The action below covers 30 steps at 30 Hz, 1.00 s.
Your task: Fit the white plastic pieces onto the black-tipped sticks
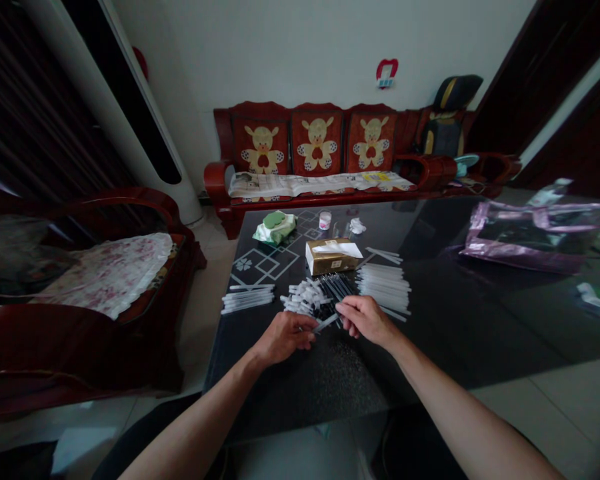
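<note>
Between my two hands, low over the near part of the dark table, a slim translucent white pen barrel [326, 323] is held at a slant. The fingers of my left hand [286, 337] are closed round its lower left end. My right hand [367, 319] pinches the upper right end. Just beyond them lie a heap of short white pen caps [303, 295] and a bunch of thin black refills [337, 285]. A stack of translucent barrels [384, 287] is at the right, and a row of white pens [249, 299] at the left.
A gold tissue box [330, 261] stands behind the piles. Farther back are a wet-wipes pack [275, 228], a small cup [325, 221] and a crumpled white tissue [357, 226]. A pink-edged clear bag [525, 240] sits at the right on the table [430, 320].
</note>
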{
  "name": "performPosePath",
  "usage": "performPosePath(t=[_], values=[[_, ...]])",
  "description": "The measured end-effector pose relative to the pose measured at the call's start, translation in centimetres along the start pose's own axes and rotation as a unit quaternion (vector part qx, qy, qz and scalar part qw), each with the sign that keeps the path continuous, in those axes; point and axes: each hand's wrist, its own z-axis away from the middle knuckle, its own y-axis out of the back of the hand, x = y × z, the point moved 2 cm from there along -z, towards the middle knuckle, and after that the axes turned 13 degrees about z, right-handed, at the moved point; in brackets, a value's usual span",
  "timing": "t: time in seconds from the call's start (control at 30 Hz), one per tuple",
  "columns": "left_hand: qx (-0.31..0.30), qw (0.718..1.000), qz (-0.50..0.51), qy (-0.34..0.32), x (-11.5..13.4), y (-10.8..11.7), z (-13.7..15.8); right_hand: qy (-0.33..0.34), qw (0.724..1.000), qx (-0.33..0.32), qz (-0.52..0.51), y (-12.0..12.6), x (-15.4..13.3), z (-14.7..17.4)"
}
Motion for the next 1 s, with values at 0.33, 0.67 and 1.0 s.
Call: performPosePath(t=[0.33,0.67,1.0], values=[[-0.003,1.000,-0.006,0.002,0.17,-0.15,0.02,-0.013,1.000,0.010,0.011,-0.36,0.29,-0.01],[0.000,1.000,-0.003,-0.003,0.33,-0.16,0.07,0.000,0.998,-0.011,-0.057,-0.51,0.34,-0.03],[0.007,1.000,-0.002,-0.002,-0.37,0.04,-0.02,-0.013,1.000,-0.004,-0.002,-0.63,0.10,0.09]])
